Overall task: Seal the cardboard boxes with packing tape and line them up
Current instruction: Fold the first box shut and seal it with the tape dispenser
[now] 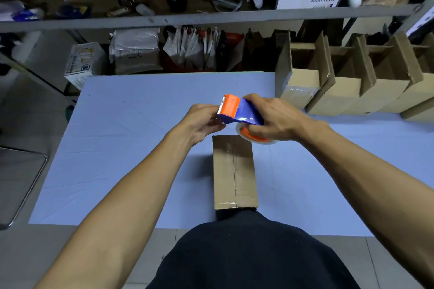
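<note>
A closed cardboard box (234,171) lies on the blue table sheet (131,148) near the front edge, with clear tape along its centre seam. Just above its far end, my right hand (274,119) grips a blue and orange tape dispenser (237,110) that carries a clear tape roll. My left hand (202,122) has its fingers curled at the dispenser's toothed orange end, pinching there; the tape end itself is too small to make out.
Several open-topped cardboard boxes (347,77) stand in a row at the table's back right. A grey shelf (187,19) with bottles and bags crosses behind. Bagged parcels (136,51) sit under the shelf. A metal tray (16,183) lies at the left.
</note>
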The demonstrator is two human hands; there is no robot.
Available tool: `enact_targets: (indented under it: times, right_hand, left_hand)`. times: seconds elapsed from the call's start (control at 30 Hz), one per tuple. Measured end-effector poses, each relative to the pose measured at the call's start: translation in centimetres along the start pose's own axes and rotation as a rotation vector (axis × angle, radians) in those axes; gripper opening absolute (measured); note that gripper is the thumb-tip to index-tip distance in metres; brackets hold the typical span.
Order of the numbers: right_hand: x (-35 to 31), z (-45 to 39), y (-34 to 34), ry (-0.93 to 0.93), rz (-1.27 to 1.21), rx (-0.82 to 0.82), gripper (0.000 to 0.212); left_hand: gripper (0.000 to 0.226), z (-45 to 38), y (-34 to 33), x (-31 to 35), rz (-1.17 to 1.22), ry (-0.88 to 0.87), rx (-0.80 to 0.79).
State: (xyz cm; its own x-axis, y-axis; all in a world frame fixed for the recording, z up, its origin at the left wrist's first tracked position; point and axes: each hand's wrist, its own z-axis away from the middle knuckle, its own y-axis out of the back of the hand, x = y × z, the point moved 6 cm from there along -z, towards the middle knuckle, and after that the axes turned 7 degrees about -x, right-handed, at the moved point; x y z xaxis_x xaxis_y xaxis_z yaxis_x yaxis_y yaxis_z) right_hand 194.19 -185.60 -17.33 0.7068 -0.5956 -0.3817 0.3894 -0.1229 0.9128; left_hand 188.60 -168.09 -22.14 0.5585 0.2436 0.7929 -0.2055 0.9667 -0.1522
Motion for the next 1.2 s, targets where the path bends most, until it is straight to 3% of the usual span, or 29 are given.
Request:
enact_targets:
  times: [0.2, 0.47, 0.67, 0.97, 1.2]
  right_hand:
    - [0.8, 0.6, -1.0, 0.031, -0.138, -0.076, 0.075]
    - [0.8, 1.2, -1.3, 0.059, -0.062, -0.01, 0.066]
    - [2.5, 2.4, -0.9, 0.021, -0.047, 0.002, 0.055]
    - [4.4, 4.1, -3.2, -0.067, -0.042, -0.104, 0.065]
    - [4.8, 3.9, -4.0, -0.055, -0.006, -0.114, 0.058]
  left_hand:
    - [0.015, -0.3, -0.1, 0.1, -0.062, -0.029, 0.042]
    - [0.013, -0.2, 0.7, -1.3, -0.168, -0.037, 0.192]
    - [0.019, 0.5, 3.6, -2.1, -0.085, -0.084, 0.33]
    - [0.016, 1.1, 5.3, -5.5, -0.195, -0.014, 0.289]
    - [0.015, 1.0, 4.7, -7.3, -0.149, -0.021, 0.35]
